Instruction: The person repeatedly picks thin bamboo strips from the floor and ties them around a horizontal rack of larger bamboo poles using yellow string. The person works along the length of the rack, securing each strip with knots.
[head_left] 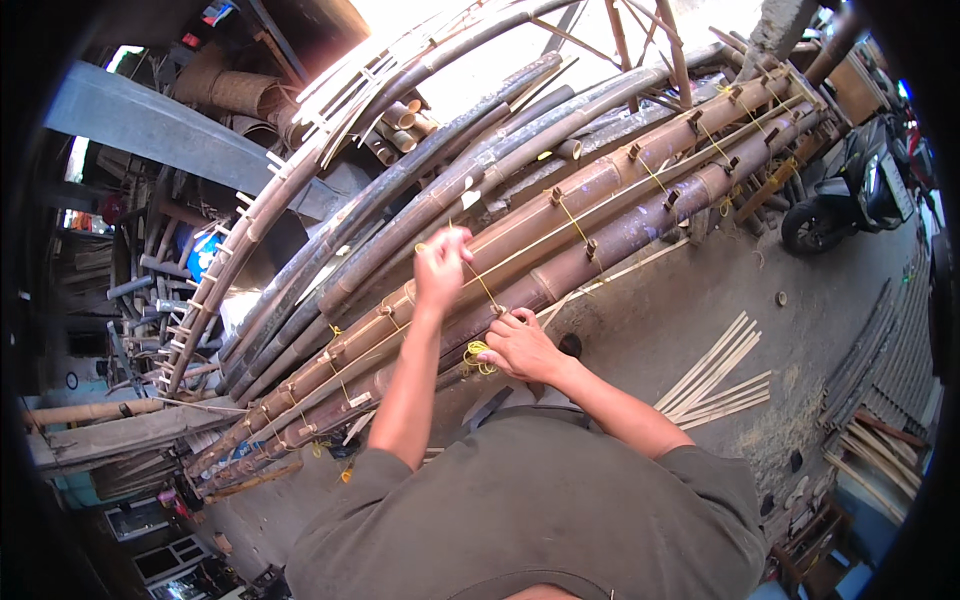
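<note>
Two long bamboo poles lie side by side in front of me, the far pole [590,190] and the near pole [630,235]. Short pegs stick out of both along their length, with yellow cord strung between many of them. My left hand [442,272] is closed over the far pole, pinching a taut yellow cord [484,284]. That cord slants down to a peg [498,311] on the near pole. There my right hand [522,345] curls its fingers at the cord, and a loose yellow bundle [478,357] hangs beside its thumb. The exact fingertip hold is partly hidden.
Thin split strips [715,375] lie on the ground to the right. Beyond the poles, dark bamboo lengths [420,210] are stacked beside a curved bamboo frame [230,250] with crosspieces. A motorbike [850,190] stands at the far right. A grey beam [160,125] crosses the upper left.
</note>
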